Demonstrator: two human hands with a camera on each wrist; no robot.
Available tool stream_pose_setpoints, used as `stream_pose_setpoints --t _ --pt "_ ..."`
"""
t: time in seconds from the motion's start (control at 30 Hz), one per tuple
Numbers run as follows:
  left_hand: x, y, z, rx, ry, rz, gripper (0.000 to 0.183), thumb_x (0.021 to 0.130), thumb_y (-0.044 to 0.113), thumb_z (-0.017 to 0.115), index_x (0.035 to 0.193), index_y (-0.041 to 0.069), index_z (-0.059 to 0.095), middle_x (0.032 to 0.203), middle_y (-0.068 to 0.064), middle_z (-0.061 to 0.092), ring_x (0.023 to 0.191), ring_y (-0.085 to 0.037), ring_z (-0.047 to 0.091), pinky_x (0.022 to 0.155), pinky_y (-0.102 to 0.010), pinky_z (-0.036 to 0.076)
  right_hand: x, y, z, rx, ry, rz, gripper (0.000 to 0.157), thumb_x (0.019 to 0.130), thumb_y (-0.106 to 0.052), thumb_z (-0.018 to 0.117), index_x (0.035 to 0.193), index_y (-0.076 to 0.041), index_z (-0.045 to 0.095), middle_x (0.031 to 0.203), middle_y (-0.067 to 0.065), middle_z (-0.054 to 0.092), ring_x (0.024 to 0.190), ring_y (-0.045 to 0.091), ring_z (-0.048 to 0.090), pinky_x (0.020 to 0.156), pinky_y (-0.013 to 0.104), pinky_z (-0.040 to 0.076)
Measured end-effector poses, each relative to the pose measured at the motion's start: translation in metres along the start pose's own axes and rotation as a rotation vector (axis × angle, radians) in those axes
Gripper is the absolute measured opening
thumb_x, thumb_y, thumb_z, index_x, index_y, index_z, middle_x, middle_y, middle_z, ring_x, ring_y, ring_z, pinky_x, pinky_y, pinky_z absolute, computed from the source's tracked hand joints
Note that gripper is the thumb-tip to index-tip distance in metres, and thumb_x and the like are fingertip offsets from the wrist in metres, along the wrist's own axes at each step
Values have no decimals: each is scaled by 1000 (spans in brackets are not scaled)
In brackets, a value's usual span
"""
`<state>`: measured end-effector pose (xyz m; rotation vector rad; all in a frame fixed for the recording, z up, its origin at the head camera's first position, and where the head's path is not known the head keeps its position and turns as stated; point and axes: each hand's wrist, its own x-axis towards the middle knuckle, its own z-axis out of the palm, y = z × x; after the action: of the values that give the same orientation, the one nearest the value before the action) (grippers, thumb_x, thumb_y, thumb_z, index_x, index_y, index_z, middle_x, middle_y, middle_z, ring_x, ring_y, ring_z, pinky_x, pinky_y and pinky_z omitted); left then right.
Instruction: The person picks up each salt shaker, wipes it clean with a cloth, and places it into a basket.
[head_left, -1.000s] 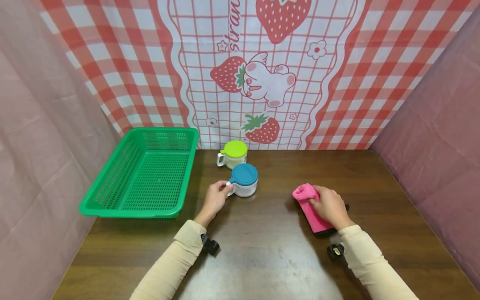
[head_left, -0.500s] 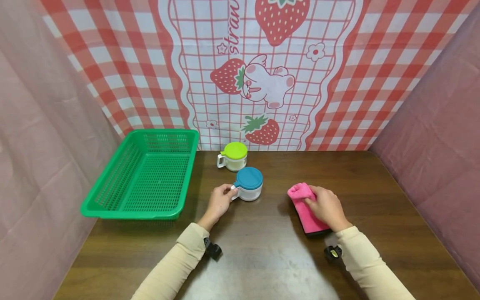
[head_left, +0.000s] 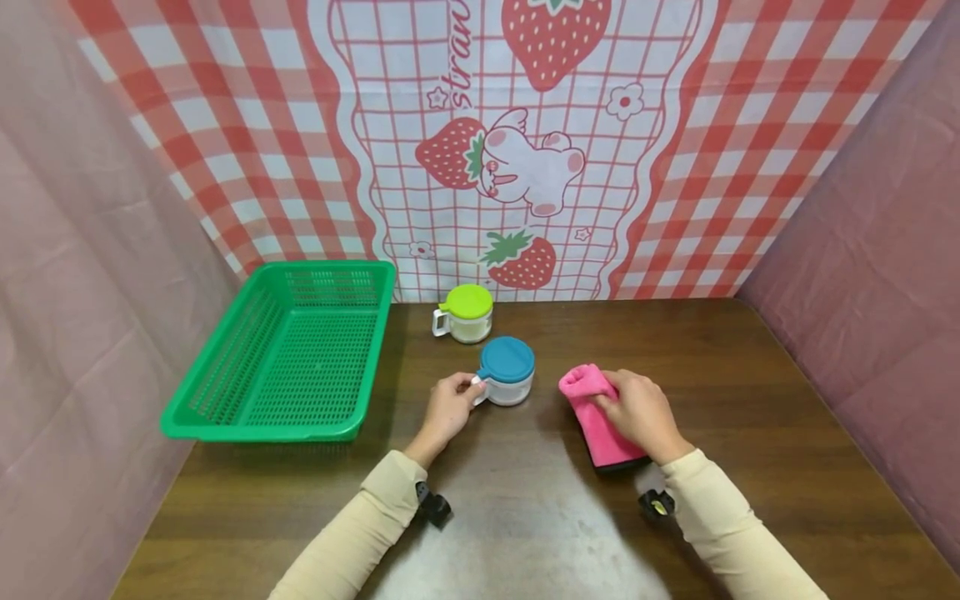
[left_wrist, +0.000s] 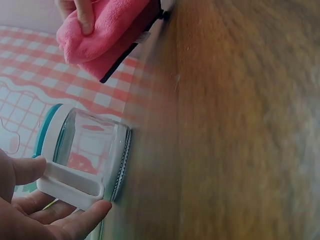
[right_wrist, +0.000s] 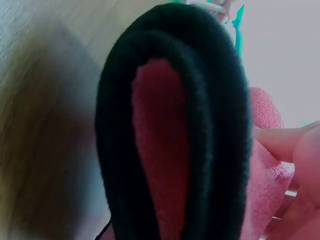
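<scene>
Jars (head_left: 507, 371): two (one held); pink cloth (head_left: 602, 432): one.

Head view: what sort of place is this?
Likely a small staged recording booth rather than a working kitchen: a wood-look table is backed by a checked strawberry-print cloth, plain pinkish drapes close off both sides, and black wrist cameras are worn on both arms.

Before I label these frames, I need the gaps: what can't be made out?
Printed word, head view: cut off by the top edge.
Pale tag-like patch on the pink cloth, left wrist view: too small and blurred to read.
Right hand, right wrist view: partly hidden behind the cloth, cut off by the right edge.
</scene>
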<state>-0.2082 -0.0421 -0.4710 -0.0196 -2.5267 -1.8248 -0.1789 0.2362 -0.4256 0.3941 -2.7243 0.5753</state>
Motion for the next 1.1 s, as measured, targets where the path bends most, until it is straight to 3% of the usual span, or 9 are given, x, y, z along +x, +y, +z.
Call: stream_pose_setpoints --t 0.43,0.63,0.83,1.1 --pt "-8 5 10 0 -23 10 21 90 10 67 102 -7 69 88 -21 72 66 -16 60 56 -18 46 0 -25 0 -29 14 -50 17 79 -14 77 91 -3 72 73 8 63 66 27 60 61 45 49" --pt "-10 5 13 -6 -17 -7 20 89 10 68 99 -6 70 84 -19 71 57 -7 51 52 -18 45 -1 -43 2 -36 20 -117 24 77 -15 79 97 -1 73 80 10 69 73 28 65 67 46 54" --pt "-10 8 13 -3 0 11 19 89 11 68 99 -6 71 82 -19 71 58 -7 52 53 -19 45 1 -56 7 -90 18 -140 20 77 -19 80 87 -4 72 74 7 66 70 28 64 62 46 53" --pt "-10 6 13 77 13 79 17 88 12 70 94 -4 73 84 -16 73 69 -10 59 62 -23 49 2 -58 22 -116 29 -133 19 76 -20 80 82 -5 72 69 5 63 65 30 64 57 48 52"
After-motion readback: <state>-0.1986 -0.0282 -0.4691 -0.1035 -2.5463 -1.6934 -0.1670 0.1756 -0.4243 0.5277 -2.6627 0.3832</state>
